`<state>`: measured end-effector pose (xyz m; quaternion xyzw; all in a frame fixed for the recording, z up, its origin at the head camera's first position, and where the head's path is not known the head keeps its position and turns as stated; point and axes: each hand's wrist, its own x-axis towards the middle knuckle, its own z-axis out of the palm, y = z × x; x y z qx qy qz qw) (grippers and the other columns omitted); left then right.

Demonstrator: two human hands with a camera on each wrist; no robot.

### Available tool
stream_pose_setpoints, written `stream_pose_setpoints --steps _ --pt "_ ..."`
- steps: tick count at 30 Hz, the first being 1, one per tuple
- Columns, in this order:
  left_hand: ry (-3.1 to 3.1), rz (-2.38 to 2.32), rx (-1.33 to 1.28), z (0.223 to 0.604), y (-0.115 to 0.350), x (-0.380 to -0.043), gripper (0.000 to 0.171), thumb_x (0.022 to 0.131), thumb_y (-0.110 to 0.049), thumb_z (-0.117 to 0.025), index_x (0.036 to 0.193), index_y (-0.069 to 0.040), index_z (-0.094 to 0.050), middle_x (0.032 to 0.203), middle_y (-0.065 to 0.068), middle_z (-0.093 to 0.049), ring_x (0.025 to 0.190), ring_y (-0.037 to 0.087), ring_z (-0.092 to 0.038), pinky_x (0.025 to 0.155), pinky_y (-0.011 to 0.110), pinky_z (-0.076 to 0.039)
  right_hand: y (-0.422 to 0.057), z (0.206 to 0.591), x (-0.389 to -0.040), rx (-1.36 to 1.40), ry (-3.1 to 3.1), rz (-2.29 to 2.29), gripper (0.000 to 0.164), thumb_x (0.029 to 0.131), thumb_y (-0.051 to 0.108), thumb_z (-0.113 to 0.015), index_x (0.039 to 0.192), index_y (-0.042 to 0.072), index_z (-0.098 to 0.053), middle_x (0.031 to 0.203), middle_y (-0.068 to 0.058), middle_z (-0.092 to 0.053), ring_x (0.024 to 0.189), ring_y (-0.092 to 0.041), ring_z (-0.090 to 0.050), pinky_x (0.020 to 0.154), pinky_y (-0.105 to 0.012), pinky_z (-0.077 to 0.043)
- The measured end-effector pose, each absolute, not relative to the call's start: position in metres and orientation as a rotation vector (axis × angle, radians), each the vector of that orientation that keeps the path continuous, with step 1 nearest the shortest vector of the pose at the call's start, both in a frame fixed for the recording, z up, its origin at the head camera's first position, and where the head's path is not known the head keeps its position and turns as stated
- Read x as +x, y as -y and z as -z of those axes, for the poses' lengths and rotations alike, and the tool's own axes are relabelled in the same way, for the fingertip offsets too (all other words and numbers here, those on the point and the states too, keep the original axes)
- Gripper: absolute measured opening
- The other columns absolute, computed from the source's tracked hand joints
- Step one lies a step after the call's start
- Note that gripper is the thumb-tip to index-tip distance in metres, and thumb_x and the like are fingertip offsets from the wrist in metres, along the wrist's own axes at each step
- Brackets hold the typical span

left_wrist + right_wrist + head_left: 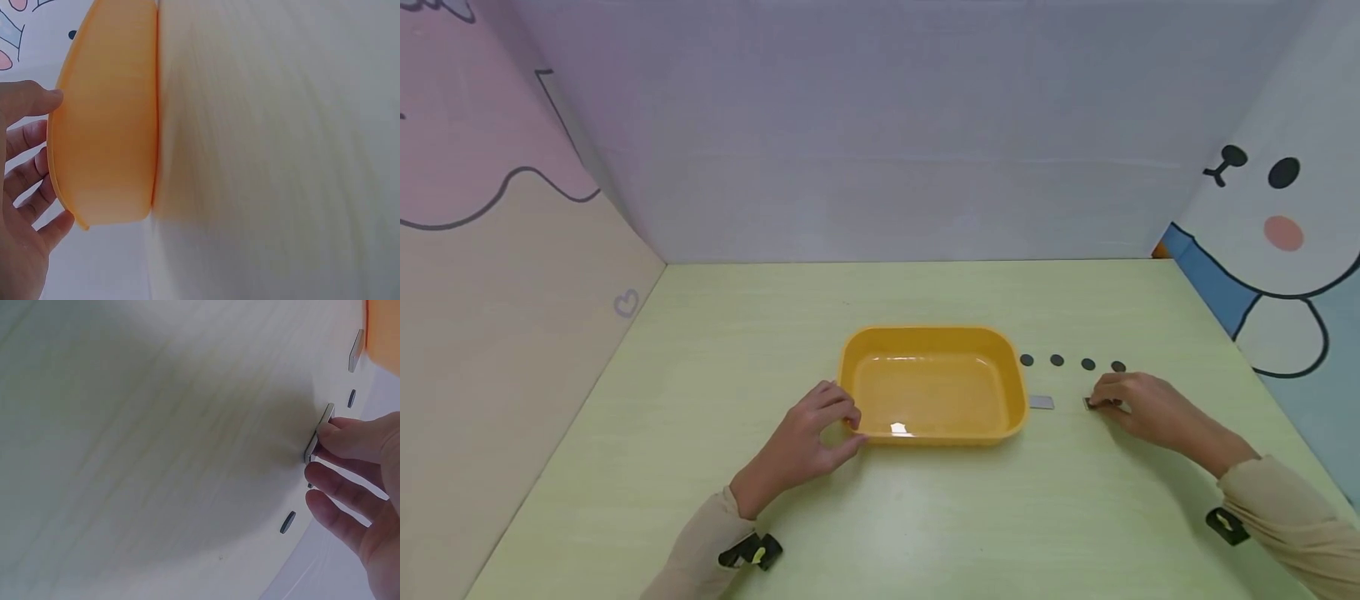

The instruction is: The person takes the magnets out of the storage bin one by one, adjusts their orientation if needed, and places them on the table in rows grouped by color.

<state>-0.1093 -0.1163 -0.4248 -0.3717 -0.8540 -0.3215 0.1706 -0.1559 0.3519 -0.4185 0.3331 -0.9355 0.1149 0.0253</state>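
A yellow plastic tray (932, 439) sits on the table. My left hand (816, 433) holds its near left corner, thumb on the front rim and fingers at the left rim; in the left wrist view, the thumb and fingertips touch the tray's rim (52, 159). To the right of the tray, my right hand (1150, 412) pinches a small flat rectangular metallic piece (328, 412) at the table surface. The hand hides much of this piece in the head view. A similar silvery rectangular piece (1041, 402) lies beside the tray's right side.
Several small dark round discs lie in a row behind the rectangular pieces, from the disc (1027, 360) by the tray to the disc (1118, 367) behind my right hand. A pale green table (737, 333) meets a plain wall (880, 167) at the back, with cartoon-printed side walls.
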Motion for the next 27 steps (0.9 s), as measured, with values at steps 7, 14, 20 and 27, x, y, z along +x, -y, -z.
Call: stream_pose_setpoints --steps 7,14,20,27 --pt "2.4 0.915 -1.074 0.4252 0.1151 -0.1119 0.019 0.076 -0.018 -0.077 0.082 -0.013 -0.06 0.088 -0.005 -0.055 0.089 0.013 -0.049 0.078 0.029 -0.046 -0.352 0.4199 -0.1559 0.995 2.908 -0.348 0.015 0.074 -0.004 -0.074 0.083 0.008 -0.073 0.085 -0.001 -0.067 0.078 -0.023 -0.065 0.068 -0.041 -0.053" --pt "2.449 0.921 -1.059 0.4243 0.1151 -0.1156 0.02 0.076 -0.018 -0.078 0.082 -0.014 -0.06 0.092 -0.006 -0.053 0.092 0.011 -0.047 0.078 0.027 -0.046 -0.3546 0.4215 -0.1572 0.967 2.922 -0.364 0.015 0.075 -0.004 -0.073 0.084 0.007 -0.074 0.087 -0.002 -0.068 0.08 -0.024 -0.065 0.07 -0.042 -0.052" --pt "2.449 0.934 -1.062 0.4248 0.1157 -0.1183 0.021 0.074 -0.017 -0.08 0.081 -0.013 -0.061 0.092 -0.006 -0.052 0.091 0.011 -0.047 0.077 0.028 -0.047 -0.3566 0.4231 -0.1577 0.976 2.898 -0.381 0.017 0.074 -0.004 -0.074 0.084 0.009 -0.074 0.086 0.001 -0.067 0.079 -0.021 -0.065 0.069 -0.041 -0.053" --pt "2.446 0.965 -1.074 0.4265 0.1164 -0.1168 0.018 0.076 -0.019 -0.077 0.08 -0.014 -0.061 0.092 -0.007 -0.051 0.092 0.01 -0.047 0.077 0.026 -0.045 -0.3569 0.4248 -0.1549 0.927 2.914 -0.406 0.016 0.074 -0.001 -0.075 0.086 0.009 -0.072 0.086 0.001 -0.068 0.072 -0.015 -0.063 0.063 -0.036 -0.052"
